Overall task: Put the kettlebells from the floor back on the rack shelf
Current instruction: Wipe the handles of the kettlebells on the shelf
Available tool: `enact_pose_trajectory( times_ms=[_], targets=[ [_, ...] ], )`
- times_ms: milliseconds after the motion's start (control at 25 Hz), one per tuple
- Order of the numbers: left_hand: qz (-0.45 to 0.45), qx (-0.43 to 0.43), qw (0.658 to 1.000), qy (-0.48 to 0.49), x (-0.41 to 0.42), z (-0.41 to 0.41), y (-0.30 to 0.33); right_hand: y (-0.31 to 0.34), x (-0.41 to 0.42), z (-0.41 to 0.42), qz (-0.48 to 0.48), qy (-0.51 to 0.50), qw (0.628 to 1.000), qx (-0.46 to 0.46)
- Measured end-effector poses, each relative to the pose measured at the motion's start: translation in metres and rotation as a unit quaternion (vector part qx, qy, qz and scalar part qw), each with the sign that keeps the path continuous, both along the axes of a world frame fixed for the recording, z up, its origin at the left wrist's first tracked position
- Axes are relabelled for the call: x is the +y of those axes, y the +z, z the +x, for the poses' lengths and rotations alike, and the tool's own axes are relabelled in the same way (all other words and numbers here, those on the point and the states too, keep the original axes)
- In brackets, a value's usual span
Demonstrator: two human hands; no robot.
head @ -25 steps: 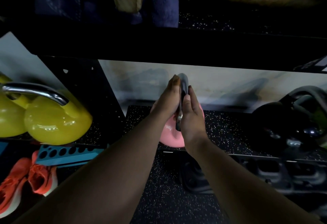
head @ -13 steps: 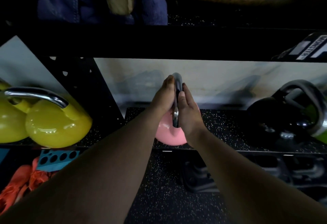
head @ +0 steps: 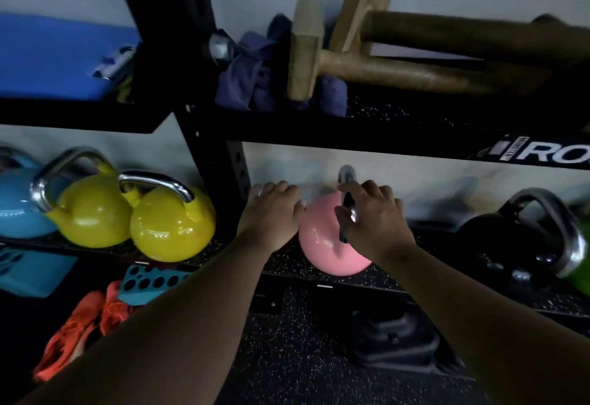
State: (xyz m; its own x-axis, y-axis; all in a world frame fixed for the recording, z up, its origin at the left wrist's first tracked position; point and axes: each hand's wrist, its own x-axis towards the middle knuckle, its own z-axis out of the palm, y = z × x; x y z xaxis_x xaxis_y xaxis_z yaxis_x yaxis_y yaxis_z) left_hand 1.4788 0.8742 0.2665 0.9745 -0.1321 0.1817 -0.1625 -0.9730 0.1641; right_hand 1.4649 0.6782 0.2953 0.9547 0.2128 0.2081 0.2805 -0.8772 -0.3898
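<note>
**Pink kettlebell sits on the lower rack shelf, hands at its sides**

Black steel racking stands against a pale wall, its shelves (head: 399,283) lined with speckled rubber. On the lower right-hand shelf sits the pink kettlebell (head: 322,245), near the front edge, its steel handle (head: 346,181) standing upright and seen edge-on.

The right hand (head: 373,216) is against the handle, its fingers (head: 346,213) curled loosely round the steel bar rather than gripping it hard; how firmly they close I cannot tell. The left hand (head: 271,209) rests palm-down just beside the bell's left flank, fingers (head: 281,187) flat and held side by side, pinching nothing, with its edge touching or nearly touching the pink ball.

Further right on the same shelf stands a black kettlebell (head: 507,245), with a green one (head: 584,264) at the frame edge. Left of the upright post (head: 230,165), two yellow kettlebells (head: 169,225) press together, beside a blue kettlebell (head: 19,209). Above, wooden parallettes (head: 383,69) lie over a crumpled blue cloth (head: 252,78). Orange shoes (head: 79,331) lie on the floor below.
</note>
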Motion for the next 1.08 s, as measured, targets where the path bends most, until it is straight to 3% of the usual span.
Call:
enact_pose_trajectory(
  times_ms=[240, 520, 720, 840, 920, 1000, 1080],
  targets=[
    [0.041, -0.047, 0.995, 0.072, 0.105, -0.023, -0.006, -0.01, 0.101, -0.007, 0.034, 0.064, 0.997, 0.003],
    [0.011, -0.046, 0.992, 0.121, 0.268, -0.016, -0.008, -0.029, 0.278, 0.014, 0.103, 0.122, 0.987, 0.027],
    [-0.131, -0.02, 0.976, 0.173, 0.333, 0.013, -0.026, -0.049, 0.375, 0.06, 0.086, 0.078, 0.992, 0.04],
    [-0.349, 0.057, 0.898, 0.262, 0.322, 0.023, -0.051, -0.06, 0.387, 0.079, 0.1, 0.036, 0.986, 0.131],
    [-0.44, 0.048, 0.862, 0.249, 0.316, 0.034, -0.059, -0.062, 0.389, 0.08, 0.162, 0.009, 0.978, 0.13],
    [-0.468, 0.035, 0.858, 0.209, 0.329, 0.053, -0.062, -0.063, 0.401, 0.073, 0.205, -0.042, 0.972, 0.105],
    [-0.483, 0.074, 0.858, 0.159, 0.345, 0.069, -0.066, -0.069, 0.413, 0.058, 0.258, -0.093, 0.956, 0.106]
  ],
)
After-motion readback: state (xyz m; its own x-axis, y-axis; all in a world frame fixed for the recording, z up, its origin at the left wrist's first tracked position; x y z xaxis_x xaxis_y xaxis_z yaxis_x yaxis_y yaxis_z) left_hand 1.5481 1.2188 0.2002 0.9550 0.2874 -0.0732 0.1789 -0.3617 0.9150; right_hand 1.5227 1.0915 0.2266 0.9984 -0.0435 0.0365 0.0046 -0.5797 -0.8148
